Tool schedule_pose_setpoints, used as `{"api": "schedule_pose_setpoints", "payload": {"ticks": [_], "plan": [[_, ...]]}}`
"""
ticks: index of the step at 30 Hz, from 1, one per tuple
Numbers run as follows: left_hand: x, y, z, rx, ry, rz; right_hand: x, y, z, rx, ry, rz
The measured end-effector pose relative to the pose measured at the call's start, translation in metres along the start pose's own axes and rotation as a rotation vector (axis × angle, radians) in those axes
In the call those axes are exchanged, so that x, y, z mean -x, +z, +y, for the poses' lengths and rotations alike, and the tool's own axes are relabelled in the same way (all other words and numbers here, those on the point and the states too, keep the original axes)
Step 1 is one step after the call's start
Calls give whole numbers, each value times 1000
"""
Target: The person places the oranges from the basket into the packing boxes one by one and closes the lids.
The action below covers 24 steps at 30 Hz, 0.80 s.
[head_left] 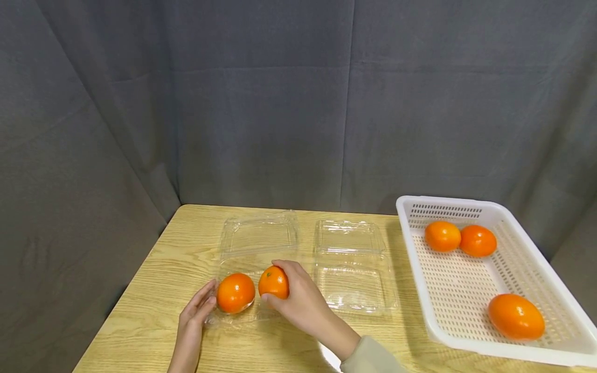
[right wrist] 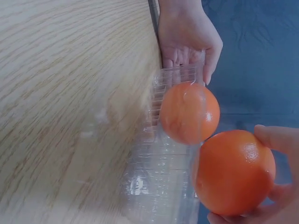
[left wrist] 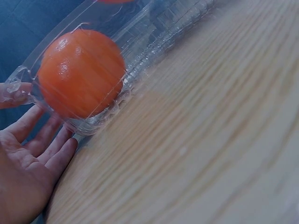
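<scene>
My right hand grips an orange between thumb and fingers, over the right part of an opened clear plastic clamshell box. In the right wrist view this held orange overlaps the box's rim. Another orange sits in the left part of the box. At the box's left end is my left hand, its fingers extended against the outside wall and the thumb at the rim. The left wrist view shows those fingers beside the seated orange. The raised lid lies back behind the box.
A second opened clear clamshell box stands just right of the first. At the table's right side is a white plastic basket holding two oranges at the back and one orange near the front. Grey cloth hangs behind the wooden table.
</scene>
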<state>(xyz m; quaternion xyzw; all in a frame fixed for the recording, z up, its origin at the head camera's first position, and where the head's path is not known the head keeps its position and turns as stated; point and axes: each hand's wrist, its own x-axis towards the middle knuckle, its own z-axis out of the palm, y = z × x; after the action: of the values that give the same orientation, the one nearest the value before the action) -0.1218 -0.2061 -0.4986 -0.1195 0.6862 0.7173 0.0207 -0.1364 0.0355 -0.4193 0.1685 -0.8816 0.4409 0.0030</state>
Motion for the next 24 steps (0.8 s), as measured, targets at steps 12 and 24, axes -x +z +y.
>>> {"api": "schedule_pose_setpoints", "payload": {"ticks": [12,24], "plan": [[0,0,0,2,-3,8,-6,10,8,70,27,-28],[0,1,0,5,2,19,-13,17,12,111,79,-60]]}}
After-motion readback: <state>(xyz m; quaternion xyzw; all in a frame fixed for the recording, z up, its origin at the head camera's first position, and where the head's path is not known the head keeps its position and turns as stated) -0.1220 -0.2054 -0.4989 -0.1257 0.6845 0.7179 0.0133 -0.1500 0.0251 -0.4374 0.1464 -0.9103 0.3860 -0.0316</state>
